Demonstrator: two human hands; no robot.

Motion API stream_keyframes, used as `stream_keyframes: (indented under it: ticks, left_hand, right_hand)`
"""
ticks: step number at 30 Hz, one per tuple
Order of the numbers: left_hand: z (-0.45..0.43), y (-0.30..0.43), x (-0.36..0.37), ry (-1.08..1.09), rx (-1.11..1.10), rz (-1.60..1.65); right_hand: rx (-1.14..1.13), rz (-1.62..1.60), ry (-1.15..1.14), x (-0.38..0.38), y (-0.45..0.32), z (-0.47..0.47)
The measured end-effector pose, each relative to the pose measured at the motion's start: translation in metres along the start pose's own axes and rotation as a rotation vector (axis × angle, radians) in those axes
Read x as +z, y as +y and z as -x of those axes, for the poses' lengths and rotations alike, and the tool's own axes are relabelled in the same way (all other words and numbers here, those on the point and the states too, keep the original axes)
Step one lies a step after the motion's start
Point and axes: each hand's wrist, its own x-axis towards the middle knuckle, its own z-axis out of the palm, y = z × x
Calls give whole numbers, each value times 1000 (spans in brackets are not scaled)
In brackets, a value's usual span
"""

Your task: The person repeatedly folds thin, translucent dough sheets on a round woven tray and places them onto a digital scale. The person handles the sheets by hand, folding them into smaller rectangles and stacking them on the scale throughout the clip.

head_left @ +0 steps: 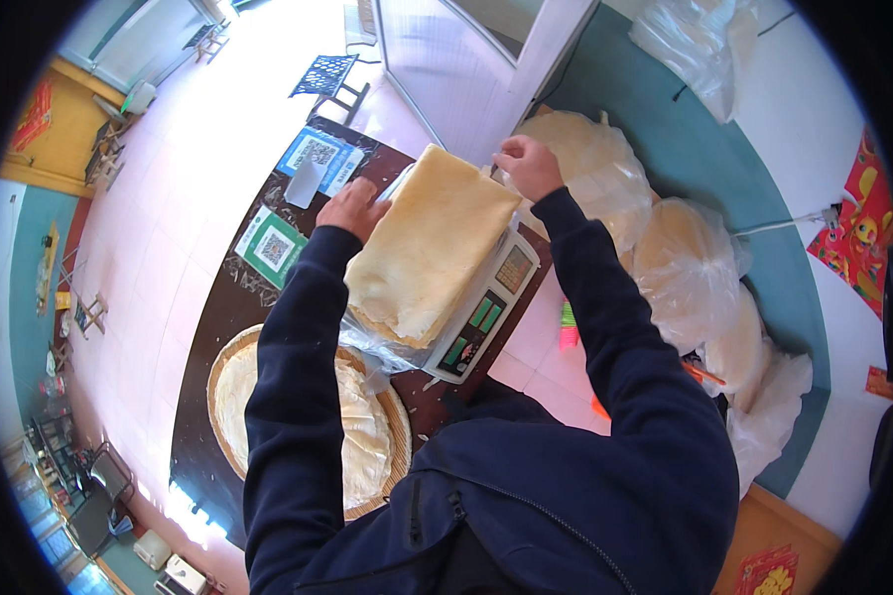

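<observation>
A thick stack of pale, thin folded flatbread sheets (431, 238) lies on a white electronic weighing scale (484, 320), with clear plastic under it. At the stack's upper left edge is my left hand (353, 208), its fingers bent; whether they grip anything there I cannot tell. My right hand (530, 165) is raised just past the upper right corner, thumb and fingertips drawn together; what may be between them is too small to tell. Below my left forearm, a round woven tray (400, 416) holds more pale flatbread (365, 439), partly hidden by the sleeve.
Cards with printed codes lie on the dark table (208, 387), left of the scale. Large plastic bags of flatbread (685, 260) stand at the right by the wall. Beyond the table are a door (454, 67) and a small folding stool (327, 78).
</observation>
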Motion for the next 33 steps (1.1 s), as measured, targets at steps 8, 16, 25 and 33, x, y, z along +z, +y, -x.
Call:
stream_keyframes:
  ticks: [8,16,25,33]
  left_hand:
    - [-59,31,65,35,-100,88]
    - [-65,12,79,99,-21,21]
    - [-58,9,69,271,109,-44]
    - [82,58,70,132,120,-242]
  right_hand:
    - [631,-492,-157,-9,5,93]
    - [538,-590,-137,19,13,108]
    - [92,145,-139,-35,-16,81]
    - [-956,961,-727,-27,-62,-26]
